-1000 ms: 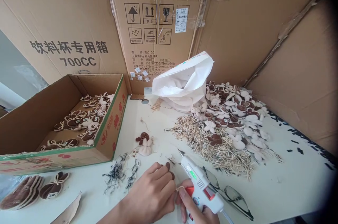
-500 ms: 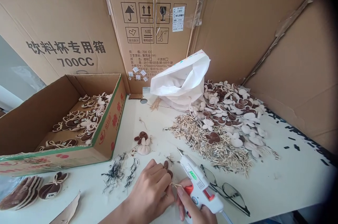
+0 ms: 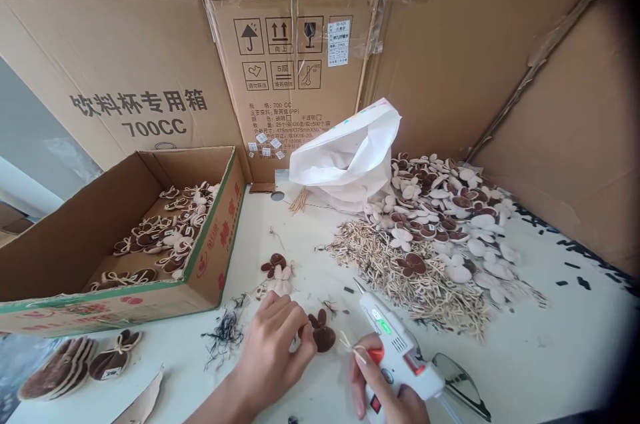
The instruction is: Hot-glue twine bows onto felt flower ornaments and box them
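My right hand (image 3: 385,392) holds the glue gun (image 3: 397,341) and pinches a bow (image 3: 357,348); my left hand (image 3: 274,339) curls by the brown piece (image 3: 324,339) on the table (image 3: 530,371), its grip I cannot tell. I'd pinch lightly, nozzle (image 3: 359,285) pointed away.

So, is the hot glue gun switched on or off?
Apparently on: the hot glue gun, gripped in the right hand, has a green display glowing on its white body.

Craft workspace with glue gun (image 3: 399,343)
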### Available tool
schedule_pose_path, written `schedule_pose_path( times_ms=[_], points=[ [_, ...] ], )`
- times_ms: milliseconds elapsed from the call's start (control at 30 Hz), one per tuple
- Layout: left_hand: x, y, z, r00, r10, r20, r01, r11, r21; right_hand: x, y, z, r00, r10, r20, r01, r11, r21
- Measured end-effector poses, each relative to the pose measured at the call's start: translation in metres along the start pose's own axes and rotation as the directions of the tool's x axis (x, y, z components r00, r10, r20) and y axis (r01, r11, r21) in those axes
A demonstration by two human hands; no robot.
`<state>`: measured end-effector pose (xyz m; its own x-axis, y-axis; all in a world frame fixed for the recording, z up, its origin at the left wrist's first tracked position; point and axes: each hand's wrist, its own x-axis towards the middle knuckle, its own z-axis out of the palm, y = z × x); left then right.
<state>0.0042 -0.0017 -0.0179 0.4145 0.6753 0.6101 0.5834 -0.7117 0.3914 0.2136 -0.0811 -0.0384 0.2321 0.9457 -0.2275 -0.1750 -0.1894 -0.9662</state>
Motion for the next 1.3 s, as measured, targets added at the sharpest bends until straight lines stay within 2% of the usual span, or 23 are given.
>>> schedule_pose_path(
  times_ms=[100,300,533,633,800,967,1300],
  points=[
    [0.002,-0.001,-0.002,1.0,-0.011,-0.009,0.01,1.0,-0.003,0.003,0.006,0.001,1.0,-0.009,0.009,0.009,0.999,0.043],
    [0.0,-0.019,-0.002,0.994,-0.086,-0.06,0.086,0.996,0.004,0.005,0.01,-0.002,1.0,-0.011,0.014,0.011,0.999,0.047],
    [0.002,0.0,0.005,0.998,-0.063,0.028,0.064,0.997,-0.046,0.003,0.003,0.001,1.0,0.003,-0.014,-0.003,1.0,0.005],
    [0.001,0.005,0.004,0.998,-0.007,0.07,0.016,0.992,-0.126,0.001,-0.001,0.003,0.999,0.025,-0.036,-0.026,0.999,-0.021],
    [-0.004,0.01,0.006,0.981,0.172,0.089,-0.149,0.964,-0.222,-0.004,-0.01,0.007,0.996,0.031,-0.088,-0.034,0.999,-0.029],
    [-0.006,0.015,0.01,0.965,0.223,0.139,-0.19,0.957,-0.218,-0.012,-0.012,0.013,0.99,0.048,-0.13,-0.059,0.995,-0.075],
    [-0.005,0.018,0.008,0.946,0.25,0.207,-0.23,0.966,-0.117,-0.009,0.014,0.006,0.999,-0.044,0.029,0.047,0.991,-0.128]
  ],
)
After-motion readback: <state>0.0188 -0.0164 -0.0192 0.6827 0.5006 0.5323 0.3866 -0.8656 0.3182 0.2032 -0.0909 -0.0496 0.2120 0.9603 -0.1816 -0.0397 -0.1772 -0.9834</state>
